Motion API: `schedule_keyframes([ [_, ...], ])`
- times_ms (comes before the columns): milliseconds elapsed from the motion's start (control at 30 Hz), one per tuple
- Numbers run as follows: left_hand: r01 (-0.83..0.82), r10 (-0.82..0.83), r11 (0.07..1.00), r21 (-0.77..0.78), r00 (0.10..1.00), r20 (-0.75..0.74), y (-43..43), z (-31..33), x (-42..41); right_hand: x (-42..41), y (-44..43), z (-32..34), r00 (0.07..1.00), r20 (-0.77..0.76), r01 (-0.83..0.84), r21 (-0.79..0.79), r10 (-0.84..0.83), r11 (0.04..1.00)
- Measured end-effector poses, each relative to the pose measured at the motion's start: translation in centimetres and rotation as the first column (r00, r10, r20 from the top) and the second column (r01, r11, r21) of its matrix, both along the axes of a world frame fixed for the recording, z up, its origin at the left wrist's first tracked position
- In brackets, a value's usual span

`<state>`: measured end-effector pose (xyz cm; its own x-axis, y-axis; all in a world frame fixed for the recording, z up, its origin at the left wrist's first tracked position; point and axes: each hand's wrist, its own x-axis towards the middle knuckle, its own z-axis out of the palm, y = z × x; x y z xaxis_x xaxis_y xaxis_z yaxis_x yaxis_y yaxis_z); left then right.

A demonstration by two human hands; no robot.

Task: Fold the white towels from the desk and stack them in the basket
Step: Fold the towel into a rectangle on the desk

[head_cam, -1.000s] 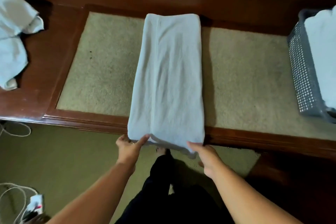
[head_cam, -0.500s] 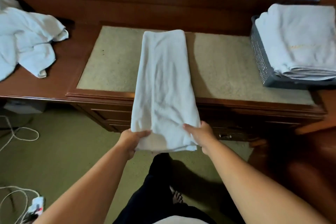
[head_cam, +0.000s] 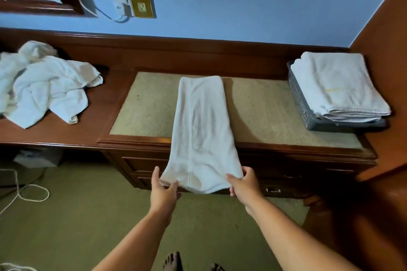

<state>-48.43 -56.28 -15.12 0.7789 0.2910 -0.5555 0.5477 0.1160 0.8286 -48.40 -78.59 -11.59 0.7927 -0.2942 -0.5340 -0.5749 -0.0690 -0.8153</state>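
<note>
Blue wall (head_cam: 242, 2) is filling the top of the frame in the head view, and below it a dark wooden desk (head_cam: 66, 136) is running from left to right, with a beige inlay (head_cam: 259, 112) at its centre.

A half-folded towel (head_cam: 200, 130) is lying as a narrow strip. Its long axis is running from the upper centre of the frame straight down towards the person. Its far end is resting flat on the inlay, while its near end is hanging out past the desk's front edge.

The left hand (head_cam: 164, 193) is pinching the near left corner, thumb on top and fingers underneath. The right hand (head_cam: 243, 185) is clamping the near right corner in the same way. Both hands are sitting level at the near end, neither closer than the other.

The rest of the strip is lying directly away from the fingers, so the next fold is probably calling for the near end to travel up the frame onto the far end.

At the right, a grey basket (head_cam: 299, 99) is holding a stack of folded towels (head_cam: 337, 86), on the right hand's side. A crumpled pile (head_cam: 44, 86) is waiting at the left.
</note>
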Motion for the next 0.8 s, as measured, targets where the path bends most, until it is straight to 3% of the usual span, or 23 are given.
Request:
schedule_keyframes([
  [133,0.298,-0.315,0.890,0.345,0.949,-0.006,-1.3,1.5,0.5,1.4,1.3,1.4,0.993,0.115,0.001,0.034,-0.005,0.999],
  [233,0.404,-0.471,0.663,0.630,0.880,-0.068,-2.6,2.0,0.8,3.2,2.0,3.2,0.987,0.151,-0.062,0.047,0.054,0.997],
  [300,0.441,-0.507,0.544,0.713,0.851,-0.139,-3.3,2.2,1.0,4.2,2.2,4.1,0.984,0.165,-0.076,0.050,0.067,0.996],
  [433,0.314,-0.492,0.530,0.788,0.871,-0.017,-3.2,3.8,3.5,6.2,2.2,6.0,0.976,0.205,-0.089,0.095,0.068,0.991],
  [533,0.175,-0.581,0.419,0.891,0.805,0.115,-1.9,4.6,6.2,7.6,1.5,7.2,0.973,0.228,-0.067,0.155,0.031,0.986],
  [600,0.112,-0.635,0.392,0.913,0.751,0.181,-0.9,5.3,7.7,8.4,1.0,8.1,0.974,0.226,-0.041,0.188,-0.003,0.981],
  [700,0.162,-0.729,0.464,0.871,0.629,0.270,-0.5,7.7,11.0,11.5,-0.3,9.4,0.970,0.243,-0.042,0.145,0.005,0.989],
  [800,0.179,-0.720,0.525,0.832,0.615,0.323,-0.7,9.6,15.4,15.8,-1.3,10.1,0.961,0.276,-0.015,0.097,-0.012,0.995],
])
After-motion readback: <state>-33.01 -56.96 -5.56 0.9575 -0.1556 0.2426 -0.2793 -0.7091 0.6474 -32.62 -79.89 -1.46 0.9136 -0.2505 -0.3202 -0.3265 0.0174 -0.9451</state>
